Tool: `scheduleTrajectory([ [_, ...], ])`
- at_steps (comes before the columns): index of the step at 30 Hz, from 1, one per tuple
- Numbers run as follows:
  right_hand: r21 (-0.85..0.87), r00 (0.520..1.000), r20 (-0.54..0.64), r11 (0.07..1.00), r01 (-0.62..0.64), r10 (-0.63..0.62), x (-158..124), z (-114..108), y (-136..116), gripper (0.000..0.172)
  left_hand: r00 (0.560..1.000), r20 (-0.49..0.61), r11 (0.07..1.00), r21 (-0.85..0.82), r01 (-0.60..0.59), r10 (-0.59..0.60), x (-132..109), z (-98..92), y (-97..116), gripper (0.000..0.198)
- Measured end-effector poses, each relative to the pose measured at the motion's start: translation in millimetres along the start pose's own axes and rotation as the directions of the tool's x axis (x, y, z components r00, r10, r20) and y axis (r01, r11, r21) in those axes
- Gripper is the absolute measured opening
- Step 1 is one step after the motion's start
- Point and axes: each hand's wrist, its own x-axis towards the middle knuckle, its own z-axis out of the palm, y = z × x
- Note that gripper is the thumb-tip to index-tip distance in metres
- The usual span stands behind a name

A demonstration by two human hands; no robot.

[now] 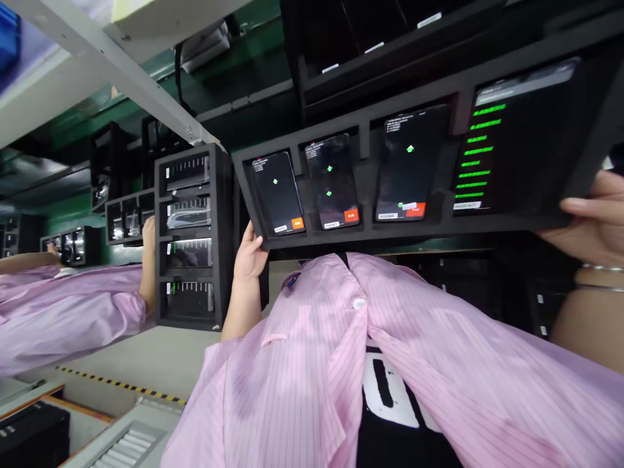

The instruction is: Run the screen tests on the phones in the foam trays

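Note:
I hold a long black phone tray (439, 226) in front of my body, one hand at each end. My left hand (250, 257) grips its lower left corner, thumb on the rim and the other fingers partly hidden. At the opposite end, my right hand (597, 218) is closed on the lower right edge and partly cut off by the frame. Side by side in the tray lie a first phone (277, 198), a second phone (336, 185) and a third phone (414, 172), with green arrows and orange-red boxes. A larger lit device (526, 149) on the right shows green text lines.
Another black tray (220, 234) with several lit devices stands at left, beside a co-worker's hand (149, 234) and pink sleeve. More dark devices (370, 32) sit in a tray beyond mine. A pale metal beam (121, 71) crosses the upper left.

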Motion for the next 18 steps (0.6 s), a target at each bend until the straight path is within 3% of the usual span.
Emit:
scheduleTrajectory([
  [2, -0.038, 0.989, 0.080, 0.992, -0.123, 0.126, 1, 6, 9, 0.055, 0.997, -0.005, 0.997, 0.026, -0.074, 0.075, -4, -1.9, 7, 0.068],
  [6, 0.006, 0.960, -0.002, 0.960, -0.280, 0.280, 12, 4, 41, 0.053, 0.971, 0.025, 0.967, 0.090, -0.239, 0.237, -14, 1.0, 30, 0.069],
  [12, 0.061, 0.876, -0.017, 0.875, -0.480, 0.482, 14, 2, 84, 0.043, 0.889, 0.062, 0.843, 0.293, -0.450, 0.453, -51, 30.5, 75, 0.058],
  [15, 0.104, 0.848, -0.058, 0.848, -0.520, 0.527, 10, 11, 89, 0.035, 0.853, 0.047, 0.772, 0.402, -0.493, 0.520, -68, 46.6, 91, 0.053],
  [18, 0.122, 0.850, -0.082, 0.852, -0.510, 0.521, 4, 18, 76, 0.037, 0.835, 0.066, 0.722, 0.470, -0.509, 0.546, -70, 50.4, 96, 0.049],
])
